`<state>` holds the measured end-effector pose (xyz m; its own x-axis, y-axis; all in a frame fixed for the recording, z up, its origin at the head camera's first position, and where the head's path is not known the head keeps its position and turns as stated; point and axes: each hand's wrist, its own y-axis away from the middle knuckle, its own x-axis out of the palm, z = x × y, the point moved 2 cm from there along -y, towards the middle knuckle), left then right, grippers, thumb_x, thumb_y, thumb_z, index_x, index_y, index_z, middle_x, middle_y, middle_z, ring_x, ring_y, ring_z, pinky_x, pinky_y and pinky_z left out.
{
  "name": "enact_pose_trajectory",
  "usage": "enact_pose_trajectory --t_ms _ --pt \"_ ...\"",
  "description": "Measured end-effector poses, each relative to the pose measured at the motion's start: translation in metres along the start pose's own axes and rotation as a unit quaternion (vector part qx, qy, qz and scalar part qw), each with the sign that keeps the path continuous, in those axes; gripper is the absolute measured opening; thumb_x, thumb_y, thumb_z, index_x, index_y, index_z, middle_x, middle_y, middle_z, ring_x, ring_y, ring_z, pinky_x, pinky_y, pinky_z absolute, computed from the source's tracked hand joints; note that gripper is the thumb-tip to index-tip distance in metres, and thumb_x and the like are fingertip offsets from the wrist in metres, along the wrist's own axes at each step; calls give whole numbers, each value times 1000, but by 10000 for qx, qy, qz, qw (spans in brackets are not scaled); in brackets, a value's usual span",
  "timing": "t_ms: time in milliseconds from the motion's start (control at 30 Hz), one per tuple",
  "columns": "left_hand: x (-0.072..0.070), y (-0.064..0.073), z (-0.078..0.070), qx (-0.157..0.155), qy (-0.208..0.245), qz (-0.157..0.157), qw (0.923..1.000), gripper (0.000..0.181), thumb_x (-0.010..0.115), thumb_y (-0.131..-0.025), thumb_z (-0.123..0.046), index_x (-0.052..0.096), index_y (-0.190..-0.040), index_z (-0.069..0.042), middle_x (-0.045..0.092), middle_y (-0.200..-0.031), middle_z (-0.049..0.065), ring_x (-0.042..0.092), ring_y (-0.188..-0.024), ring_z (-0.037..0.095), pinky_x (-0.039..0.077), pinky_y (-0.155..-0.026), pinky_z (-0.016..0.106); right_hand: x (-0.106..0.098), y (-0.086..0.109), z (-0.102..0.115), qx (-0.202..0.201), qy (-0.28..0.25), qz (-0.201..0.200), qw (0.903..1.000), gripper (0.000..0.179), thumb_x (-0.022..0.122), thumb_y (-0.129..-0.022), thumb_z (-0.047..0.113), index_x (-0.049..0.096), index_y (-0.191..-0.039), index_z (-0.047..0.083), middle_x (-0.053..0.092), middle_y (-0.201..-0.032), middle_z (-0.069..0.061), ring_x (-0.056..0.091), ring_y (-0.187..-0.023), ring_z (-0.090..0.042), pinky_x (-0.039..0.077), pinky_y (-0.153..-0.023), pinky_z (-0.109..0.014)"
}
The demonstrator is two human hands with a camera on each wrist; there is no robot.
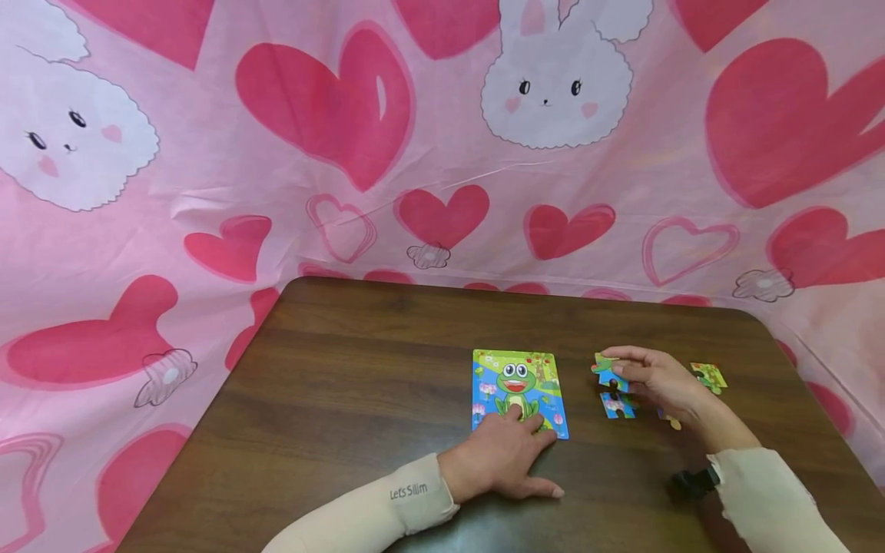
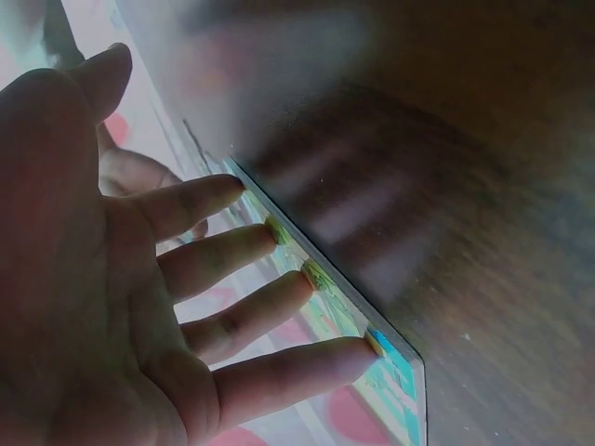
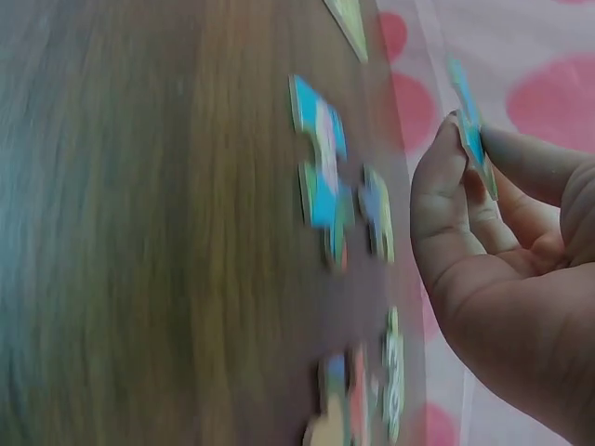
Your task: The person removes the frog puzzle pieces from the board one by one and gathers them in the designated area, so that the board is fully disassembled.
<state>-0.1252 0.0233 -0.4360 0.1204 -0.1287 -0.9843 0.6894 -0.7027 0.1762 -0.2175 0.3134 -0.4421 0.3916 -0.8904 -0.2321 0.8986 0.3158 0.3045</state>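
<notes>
A frog picture puzzle board (image 1: pixel 499 369) lies flat on the table, with the frog's face uncovered. My left hand (image 1: pixel 503 455) rests its fingertips on the board's lower part, fingers spread and fairly straight; the left wrist view has those fingertips (image 2: pixel 296 279) along the near edge. Right of the board, my right hand (image 1: pixel 667 384) pinches a thin puzzle piece (image 3: pixel 471 139) between thumb and fingers, raised above the table. Just below it in the head view lies a blue and pink puzzle piece (image 1: pixel 615 407). The right hand partly covers other pieces.
A green and yellow puzzle piece (image 1: pixel 712 375) lies right of the right hand, and another piece (image 1: pixel 674 422) shows under its wrist. Several pieces sit on the brown table (image 1: pixel 346 369). A pink cloth with hearts and rabbits (image 1: pixel 442 115) hangs behind the table.
</notes>
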Motion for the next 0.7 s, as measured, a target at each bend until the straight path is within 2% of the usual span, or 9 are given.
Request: enact_pose_trajectory --t_ms 67,167,233,300,467,700 --pt "0 0 0 14 -6 -41 10000 71 47 -86 -84 53 -142 -40 55 -141 -13 53 -112 15 46 -65 29 -9 5 -5 16 -143 -103 9998 35 57 -105 26 58 -137 13 59 -96 16 49 -71 -9 38 -60 -30" --pt "0 0 0 19 40 -46 10000 71 47 -86 -83 53 -142 -39 55 -142 -12 53 -112 15 45 -66 29 -23 14 -12 14 -267 -154 9995 28 55 -106 22 61 -133 22 57 -92 15 47 -67 -10 36 -58 -33" --pt "0 0 1 15 75 -12 10000 72 47 -87 -83 53 -143 -39 55 -143 -12 53 -112 15 45 -67 28 -31 19 -15 -52 -302 -154 9994 27 53 -107 20 63 -132 24 62 -99 17 55 -75 -9 47 -64 -30" --pt "1 -1 2 -3 106 41 9999 72 47 -87 -83 52 -143 -39 54 -144 -12 52 -113 15 46 -69 29 -38 23 -19 -133 -363 -132 9992 29 52 -107 18 63 -132 24 65 -111 20 62 -90 -5 55 -78 -27" --pt "1 -1 2 4 121 90 9999 72 47 -87 -83 52 -144 -39 54 -145 -13 52 -114 15 47 -70 29 -55 34 -30 -277 -639 -219 9973 30 49 -108 13 66 -129 25 67 -113 21 64 -98 0 54 -81 -22" --pt "1 0 2 16 106 82 9999 71 47 -87 -83 53 -143 -40 54 -145 -13 52 -114 15 46 -70 29 -78 54 -48 -87 -287 -572 9979 30 50 -107 15 68 -128 26 62 -113 29 59 -94 2 53 -77 -22"
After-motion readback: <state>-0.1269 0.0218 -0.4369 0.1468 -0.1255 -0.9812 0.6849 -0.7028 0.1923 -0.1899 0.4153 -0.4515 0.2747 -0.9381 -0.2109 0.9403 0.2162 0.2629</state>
